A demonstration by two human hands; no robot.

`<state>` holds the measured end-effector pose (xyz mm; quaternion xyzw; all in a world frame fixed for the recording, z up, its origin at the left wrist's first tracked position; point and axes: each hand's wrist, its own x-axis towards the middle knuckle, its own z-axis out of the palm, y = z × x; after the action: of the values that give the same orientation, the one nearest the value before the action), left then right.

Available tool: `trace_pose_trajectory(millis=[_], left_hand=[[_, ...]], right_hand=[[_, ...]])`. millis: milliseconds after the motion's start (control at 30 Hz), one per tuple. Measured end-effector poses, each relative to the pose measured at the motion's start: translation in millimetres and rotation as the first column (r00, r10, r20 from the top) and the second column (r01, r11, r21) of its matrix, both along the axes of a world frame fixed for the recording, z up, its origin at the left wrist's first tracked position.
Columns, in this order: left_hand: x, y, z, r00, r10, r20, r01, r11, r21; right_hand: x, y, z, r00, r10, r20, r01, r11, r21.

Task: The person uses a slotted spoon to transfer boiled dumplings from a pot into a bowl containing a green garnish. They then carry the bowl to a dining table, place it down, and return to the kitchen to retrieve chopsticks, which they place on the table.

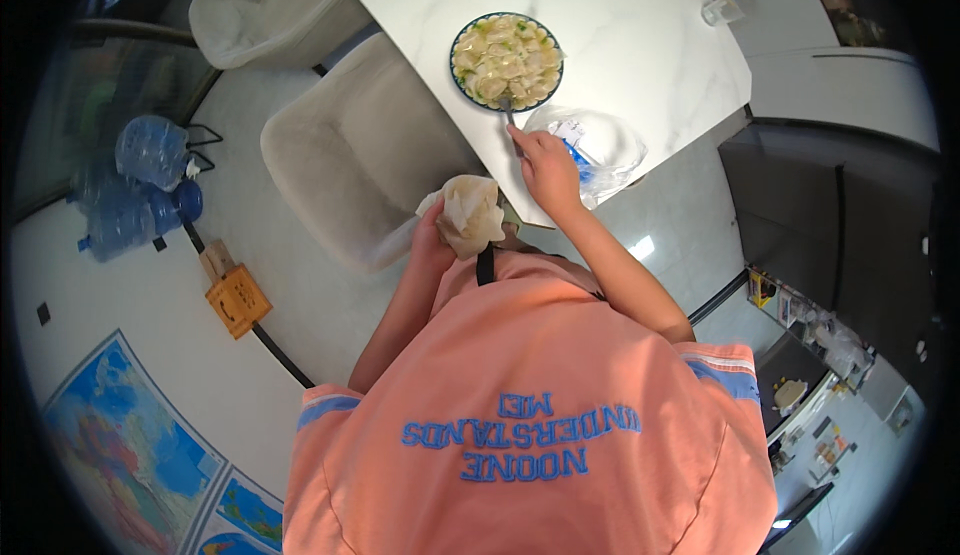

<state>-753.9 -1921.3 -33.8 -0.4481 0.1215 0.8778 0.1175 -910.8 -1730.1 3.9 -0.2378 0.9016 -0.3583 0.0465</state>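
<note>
My right hand (550, 169) grips the handle of a metal utensil (509, 111), whose far end rests in the food at the near edge of a round plate (452, 67). The plate has a dark blue rim and is filled with pale, round, dumpling-like pieces and bits of green. In my left hand (433, 238) is a crumpled, cream-coloured cloth or paper (471, 214), held beside the table's edge. Just right of my right hand, a clear plastic bag (622, 142) with something blue and white in it lies on the white marble-patterned table (630, 52).
A clear glass (721, 10) stands near the table's far right edge. Two beige upholstered chairs (352, 142) line the left side. Large blue water bottles (152, 151) and an orange box (238, 301) are on the floor at left. Dark cabinets (795, 210) stand at right.
</note>
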Motion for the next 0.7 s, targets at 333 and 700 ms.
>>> trace_pose_trajectory(millis=[333,700], left_hand=[[1.9,49.2,2.5,0.989,-0.148,0.031,0.149,0.988,-0.05],[8.7,264.1,31.1,0.938,-0.346,-0.018,0.346,0.935,0.08]], right_hand=[[67.6,108.0,24.9,0.972,-0.197,0.126,0.217,0.962,-0.167],[148.3,302.5,-1.6,0.869,-0.218,0.445,0.379,0.871,-0.313]])
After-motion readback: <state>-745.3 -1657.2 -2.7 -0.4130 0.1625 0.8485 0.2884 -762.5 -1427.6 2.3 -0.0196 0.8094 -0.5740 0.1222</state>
